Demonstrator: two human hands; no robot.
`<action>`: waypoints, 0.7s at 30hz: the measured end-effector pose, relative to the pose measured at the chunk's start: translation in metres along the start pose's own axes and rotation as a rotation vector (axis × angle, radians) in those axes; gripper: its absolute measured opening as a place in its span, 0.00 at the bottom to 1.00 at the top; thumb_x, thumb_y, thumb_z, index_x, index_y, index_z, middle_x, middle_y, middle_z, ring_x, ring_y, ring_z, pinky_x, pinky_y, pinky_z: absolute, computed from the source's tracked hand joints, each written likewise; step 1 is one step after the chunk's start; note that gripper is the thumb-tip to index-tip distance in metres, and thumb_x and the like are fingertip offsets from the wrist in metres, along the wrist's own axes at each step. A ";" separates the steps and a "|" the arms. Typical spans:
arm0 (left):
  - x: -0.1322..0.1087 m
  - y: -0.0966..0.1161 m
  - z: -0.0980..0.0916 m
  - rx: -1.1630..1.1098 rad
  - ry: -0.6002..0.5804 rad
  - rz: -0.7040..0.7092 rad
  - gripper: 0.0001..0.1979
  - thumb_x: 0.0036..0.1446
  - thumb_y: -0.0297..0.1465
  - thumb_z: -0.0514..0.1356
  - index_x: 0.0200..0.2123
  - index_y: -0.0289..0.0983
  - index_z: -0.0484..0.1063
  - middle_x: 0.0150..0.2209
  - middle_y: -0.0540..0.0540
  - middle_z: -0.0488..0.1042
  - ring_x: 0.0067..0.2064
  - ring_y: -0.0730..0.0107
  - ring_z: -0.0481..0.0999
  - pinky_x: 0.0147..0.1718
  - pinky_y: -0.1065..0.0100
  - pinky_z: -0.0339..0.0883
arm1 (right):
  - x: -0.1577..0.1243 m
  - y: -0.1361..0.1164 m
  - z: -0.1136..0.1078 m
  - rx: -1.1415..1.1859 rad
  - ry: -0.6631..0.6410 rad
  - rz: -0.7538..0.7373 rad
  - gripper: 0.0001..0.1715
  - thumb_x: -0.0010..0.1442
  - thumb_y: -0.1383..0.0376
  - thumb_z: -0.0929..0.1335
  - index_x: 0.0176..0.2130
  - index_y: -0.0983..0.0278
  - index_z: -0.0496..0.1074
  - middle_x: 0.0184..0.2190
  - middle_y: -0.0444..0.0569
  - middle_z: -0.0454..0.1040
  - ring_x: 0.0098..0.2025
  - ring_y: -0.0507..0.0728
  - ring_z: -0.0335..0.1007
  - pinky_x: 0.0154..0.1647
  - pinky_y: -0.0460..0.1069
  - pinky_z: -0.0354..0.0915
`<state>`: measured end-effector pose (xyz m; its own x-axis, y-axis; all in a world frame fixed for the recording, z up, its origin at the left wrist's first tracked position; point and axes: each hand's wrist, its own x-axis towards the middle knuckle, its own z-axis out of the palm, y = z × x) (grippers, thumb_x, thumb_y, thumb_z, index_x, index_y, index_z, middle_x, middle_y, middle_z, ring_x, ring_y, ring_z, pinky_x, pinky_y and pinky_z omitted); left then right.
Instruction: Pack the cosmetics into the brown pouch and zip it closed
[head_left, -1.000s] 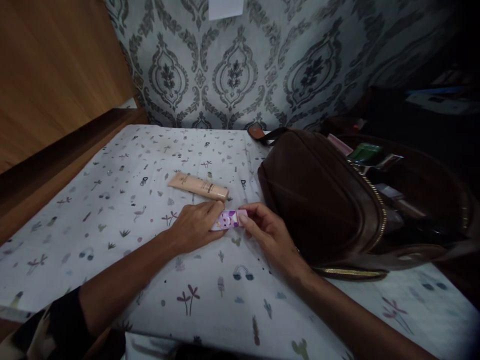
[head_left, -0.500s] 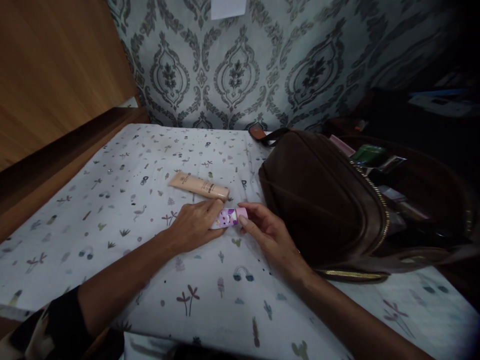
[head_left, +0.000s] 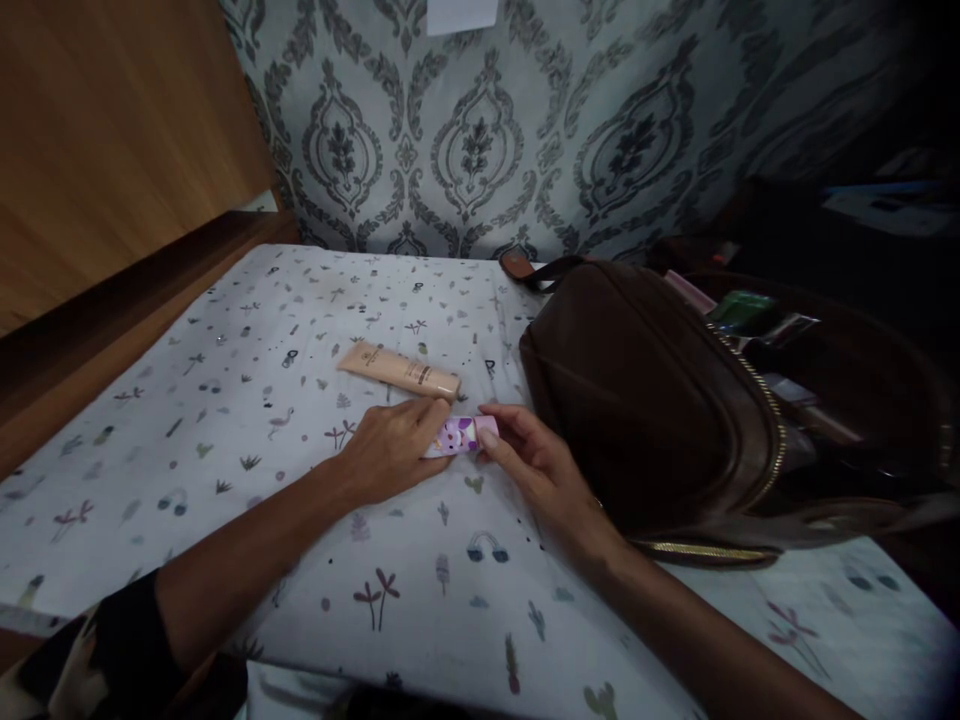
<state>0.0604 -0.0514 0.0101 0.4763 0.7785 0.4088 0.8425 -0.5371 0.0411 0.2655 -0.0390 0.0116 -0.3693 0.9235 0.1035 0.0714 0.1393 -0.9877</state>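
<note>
- On a dial centred on the small tube [head_left: 456, 436], with twelve toward the wall, the left hand [head_left: 390, 452] sits at nine o'clock, its back up, and grasps the body of the tube between thumb and fingers.
- The right hand [head_left: 541, 470] reaches in from four o'clock and pinches the pink cap [head_left: 487, 432] with thumb and forefinger; the other fingers curl loosely.
- The small tube, purple and white with a printed pattern, lies sideways between the two hands, its cap toward three o'clock; how tightly the cap sits cannot be told.
- At eleven o'clock, just beyond the left hand, a beige tube [head_left: 399, 370] lies flat on the cloth [head_left: 420, 620], its capped end angled toward four.
- The brown bag [head_left: 622, 380] fills two to three o'clock, close to the right hand, its gold zip [head_left: 761, 388] undone; a green packet [head_left: 742, 310] shows inside, among things too dim to name.
- A dark patterned sleeve [head_left: 97, 640] covers the left arm at eight o'clock.
- A wooden panel [head_left: 120, 130] stands at ten o'clock, and patterned wallpaper [head_left: 476, 150] at twelve.
</note>
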 end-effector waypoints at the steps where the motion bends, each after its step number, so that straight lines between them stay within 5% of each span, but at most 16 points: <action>1: 0.000 0.000 0.000 0.005 0.014 0.008 0.12 0.63 0.38 0.58 0.45 0.37 0.63 0.35 0.47 0.77 0.33 0.65 0.78 0.23 0.70 0.62 | 0.000 0.001 0.000 -0.016 0.008 0.008 0.20 0.62 0.51 0.69 0.47 0.61 0.71 0.40 0.50 0.77 0.41 0.57 0.75 0.44 0.53 0.72; 16: 0.003 0.001 -0.006 -0.032 -0.101 -0.073 0.13 0.62 0.38 0.60 0.45 0.37 0.64 0.42 0.44 0.78 0.37 0.62 0.79 0.26 0.68 0.65 | -0.002 -0.003 -0.001 -0.005 0.015 0.002 0.18 0.63 0.57 0.68 0.51 0.60 0.71 0.43 0.51 0.76 0.43 0.58 0.74 0.46 0.53 0.71; 21: 0.003 0.002 -0.006 -0.018 -0.096 -0.053 0.13 0.62 0.37 0.60 0.45 0.37 0.64 0.39 0.45 0.78 0.35 0.63 0.79 0.24 0.68 0.64 | 0.000 -0.002 -0.001 -0.058 0.053 -0.038 0.18 0.62 0.53 0.68 0.47 0.61 0.71 0.38 0.49 0.75 0.38 0.56 0.72 0.40 0.51 0.69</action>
<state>0.0619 -0.0524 0.0169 0.4538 0.8329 0.3166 0.8629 -0.4995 0.0770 0.2658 -0.0389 0.0140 -0.3232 0.9347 0.1480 0.1125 0.1932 -0.9747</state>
